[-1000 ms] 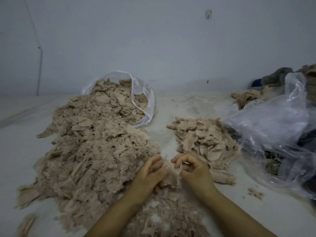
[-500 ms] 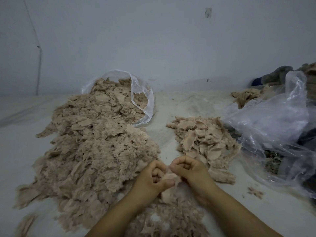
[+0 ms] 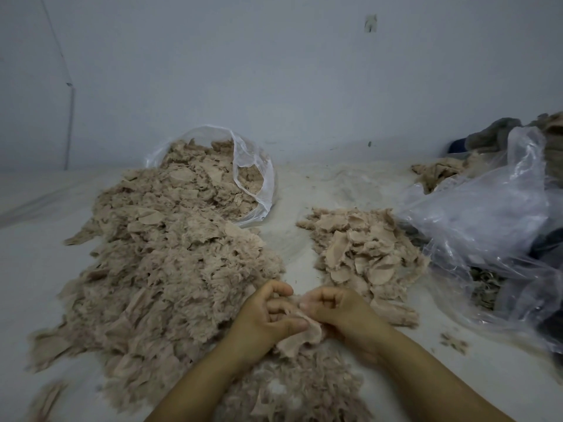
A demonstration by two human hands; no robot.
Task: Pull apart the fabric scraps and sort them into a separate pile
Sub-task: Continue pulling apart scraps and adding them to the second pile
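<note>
A big heap of beige fluffy fabric scraps (image 3: 170,269) spreads over the left of the white surface and down to the near edge. A smaller pile of flatter beige scraps (image 3: 365,257) lies right of centre. Between the two piles, my left hand (image 3: 265,318) and my right hand (image 3: 338,312) meet over one beige scrap (image 3: 301,333). Both pinch it, fingers curled, thumbs on the cloth. The scrap hangs down between them over the near fluff.
A clear plastic bag (image 3: 253,184) with more scraps lies open at the back of the big heap. A large crumpled clear bag (image 3: 493,226) and dark cloth fill the right side. A few loose bits (image 3: 454,342) lie near it. A pale wall stands behind.
My hands have closed together on the scrap and dropped slightly nearer to me; the scrap now hangs lower between them.
</note>
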